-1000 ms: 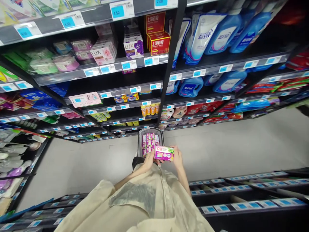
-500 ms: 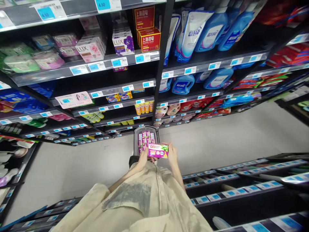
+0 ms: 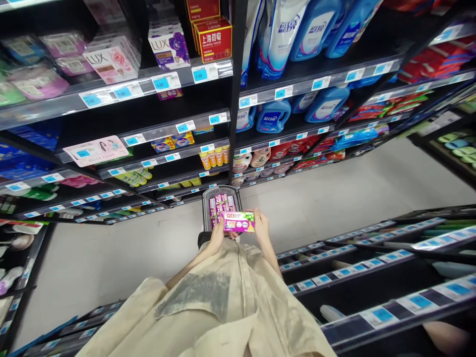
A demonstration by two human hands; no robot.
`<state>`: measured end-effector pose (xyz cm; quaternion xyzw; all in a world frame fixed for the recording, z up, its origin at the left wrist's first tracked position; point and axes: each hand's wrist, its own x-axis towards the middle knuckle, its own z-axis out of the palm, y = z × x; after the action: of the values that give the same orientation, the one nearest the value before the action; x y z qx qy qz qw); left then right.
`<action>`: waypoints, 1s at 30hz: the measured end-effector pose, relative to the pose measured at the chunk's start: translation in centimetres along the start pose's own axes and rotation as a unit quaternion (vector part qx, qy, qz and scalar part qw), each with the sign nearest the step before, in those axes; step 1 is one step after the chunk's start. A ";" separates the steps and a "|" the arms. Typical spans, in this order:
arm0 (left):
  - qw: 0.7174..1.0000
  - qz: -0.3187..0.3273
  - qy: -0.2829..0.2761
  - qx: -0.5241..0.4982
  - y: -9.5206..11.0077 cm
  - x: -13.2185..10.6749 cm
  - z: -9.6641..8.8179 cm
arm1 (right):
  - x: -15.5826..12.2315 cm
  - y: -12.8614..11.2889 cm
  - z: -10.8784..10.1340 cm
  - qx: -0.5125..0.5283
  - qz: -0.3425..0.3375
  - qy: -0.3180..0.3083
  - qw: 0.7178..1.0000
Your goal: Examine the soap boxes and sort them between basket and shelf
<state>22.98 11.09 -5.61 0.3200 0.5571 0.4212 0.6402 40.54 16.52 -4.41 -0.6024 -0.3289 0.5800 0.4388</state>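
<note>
Between my two hands is a purple, white and green soap pack (image 3: 240, 222), its printed face turned up toward me. My left hand (image 3: 217, 236) grips its left end. The fingers of my right hand (image 3: 262, 225) close round its right end. Just beyond and partly below the pack, a grey shopping basket (image 3: 205, 206) stands in front of me. Inside it lie several purple packs (image 3: 219, 203) of similar look. The pack and my hands hide the near part of the basket.
Ahead runs a dark shelf unit (image 3: 148, 74) with LUX soap boxes (image 3: 111, 58), red soap boxes (image 3: 213, 39), blue detergent bottles (image 3: 274, 117) and yellow bottles (image 3: 211, 158). Grey floor (image 3: 334, 186) lies between it and another shelf (image 3: 372, 277) at my lower right.
My view has shifted, so the shelves sit higher and further left in it. Both hands still hold the soap pack, which is now slightly more level.
</note>
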 end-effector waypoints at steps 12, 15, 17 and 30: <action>0.999 -0.024 -0.035 -0.008 -0.7 0.5 -0.2 | 0.5 0.8 -0.7 -0.001 -0.006 0.035 0.999; 0.997 -0.022 -0.059 -0.039 -0.5 0.3 0.0 | 0.6 0.9 -0.8 0.002 -0.009 0.042 0.999; 0.996 -0.016 -0.058 -0.058 -0.3 0.0 0.2 | 0.7 0.9 -0.9 0.004 -0.014 0.045 0.999; 0.998 0.062 0.011 -0.010 -0.5 -0.1 0.5 | 1.9 2.3 -0.7 -0.004 0.003 0.031 1.000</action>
<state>23.55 10.82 -5.88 0.3426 0.5388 0.4689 0.6103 41.15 17.24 -7.37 -0.6223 -0.3160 0.5612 0.4450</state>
